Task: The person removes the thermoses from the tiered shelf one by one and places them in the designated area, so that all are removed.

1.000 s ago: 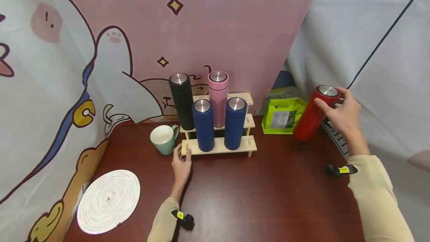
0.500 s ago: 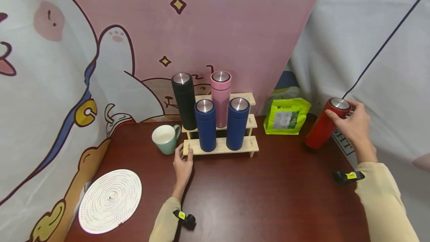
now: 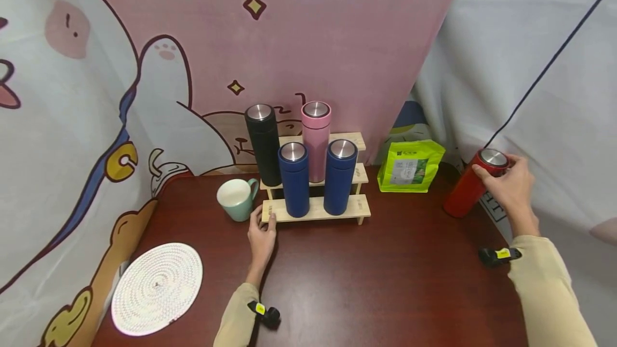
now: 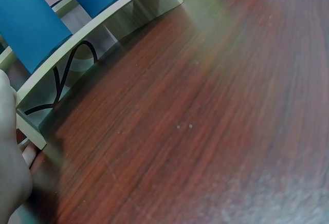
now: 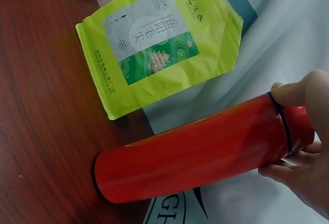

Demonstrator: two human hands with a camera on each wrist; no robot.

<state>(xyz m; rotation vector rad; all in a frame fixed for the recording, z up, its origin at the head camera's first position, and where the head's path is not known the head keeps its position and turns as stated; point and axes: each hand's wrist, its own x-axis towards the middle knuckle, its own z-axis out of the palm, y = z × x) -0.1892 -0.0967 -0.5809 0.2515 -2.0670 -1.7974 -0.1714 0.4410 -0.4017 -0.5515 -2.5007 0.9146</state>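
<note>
Head view: the work surface is a dark red-brown wooden table with a glossy finish, bounded on the far side by a pink printed cloth and on the right by a creased pale cloth. At the far right, a red flask is tilted, its steel-topped end clamped between the thumb and fingers of the right hand; whether its base touches the table cannot be told. The left hand grips the left end of the lowest step of a wooden stand bearing four upright flasks. A mint cup stands just left of the stand, a round woven mat lies at the near left, and a lime-green pouch stands between stand and red flask. Left wrist view: streaked wood grain is visible, with two small pale specks on the surface. Right wrist view: the pouch carries a white-and-green label, and black lettering marks the pale cloth beyond the red flask.
</note>
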